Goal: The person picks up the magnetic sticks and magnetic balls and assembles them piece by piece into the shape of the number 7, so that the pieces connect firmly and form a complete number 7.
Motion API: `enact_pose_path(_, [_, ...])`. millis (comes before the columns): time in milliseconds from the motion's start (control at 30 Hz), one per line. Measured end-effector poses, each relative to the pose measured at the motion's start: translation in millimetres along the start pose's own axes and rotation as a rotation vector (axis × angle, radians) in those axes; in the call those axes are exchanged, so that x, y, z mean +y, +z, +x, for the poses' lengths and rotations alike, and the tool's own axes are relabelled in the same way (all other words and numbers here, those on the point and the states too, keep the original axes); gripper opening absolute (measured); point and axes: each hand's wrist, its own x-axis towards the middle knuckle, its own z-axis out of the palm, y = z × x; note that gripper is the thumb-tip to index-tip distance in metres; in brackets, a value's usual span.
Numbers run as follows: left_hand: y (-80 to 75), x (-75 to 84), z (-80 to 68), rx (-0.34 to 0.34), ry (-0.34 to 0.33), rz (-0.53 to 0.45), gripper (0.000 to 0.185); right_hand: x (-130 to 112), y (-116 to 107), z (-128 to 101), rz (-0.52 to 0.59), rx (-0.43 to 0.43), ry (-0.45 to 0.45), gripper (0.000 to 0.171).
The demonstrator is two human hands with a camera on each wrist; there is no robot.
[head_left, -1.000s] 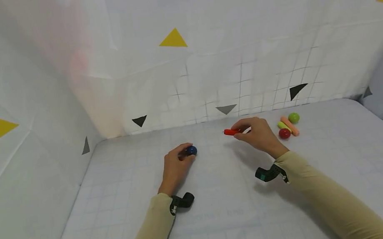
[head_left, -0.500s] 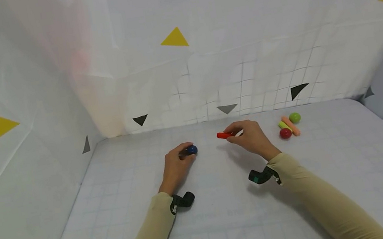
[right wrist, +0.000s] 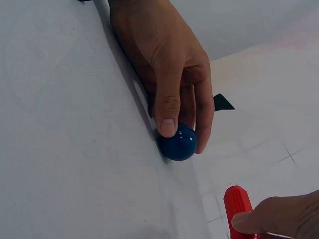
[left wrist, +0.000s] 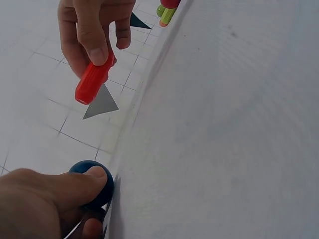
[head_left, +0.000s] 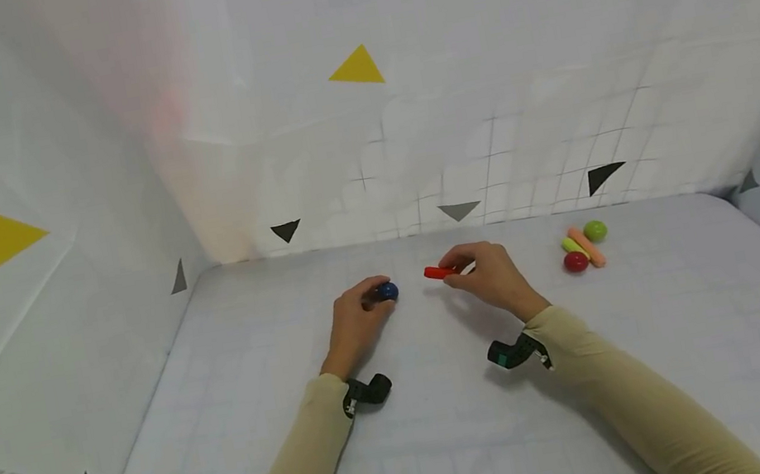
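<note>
My left hand (head_left: 357,318) pinches a small dark blue ball (head_left: 387,292) against the white gridded table (head_left: 457,425); thumb and fingers curl round the ball (right wrist: 178,142) in the right wrist view, and it (left wrist: 92,182) shows under my thumb in the left wrist view. My right hand (head_left: 488,276) holds a short red cylinder (head_left: 438,272) between thumb and fingers, just above the table and a little right of the ball. The red cylinder (left wrist: 93,78) points toward the ball, and its end (right wrist: 240,209) shows at the bottom of the right wrist view.
At the back right lie a red ball (head_left: 575,261), a green ball (head_left: 594,230), an orange stick (head_left: 587,247) and a yellow-green piece (head_left: 572,245). White sheet walls with yellow and dark triangles enclose the table on three sides.
My right hand has carried the red cylinder leftward, closer to the blue ball. My left hand has kept its hold on the ball in place.
</note>
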Motion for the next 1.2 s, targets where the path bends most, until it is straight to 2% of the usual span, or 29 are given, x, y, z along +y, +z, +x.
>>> enact_pose_path(533, [-3.6, 2.6, -4.0, -0.009, -0.043, -0.007, 0.039, -15.9, 22.7, 6.2, 0.001, -0.028, -0.057, 0.019])
enact_pose_path(1033, [-1.9, 5.8, 0.9, -0.027, -0.01, -0.018, 0.04, -22.0, 25.3, 7.4, -0.001, -0.029, -0.085, 0.018])
enact_pose_path(1200, [-2.0, 4.0, -0.8, -0.028, -0.021, -0.024, 0.04, -21.1, 29.2, 8.4, -0.004, -0.035, -0.088, 0.018])
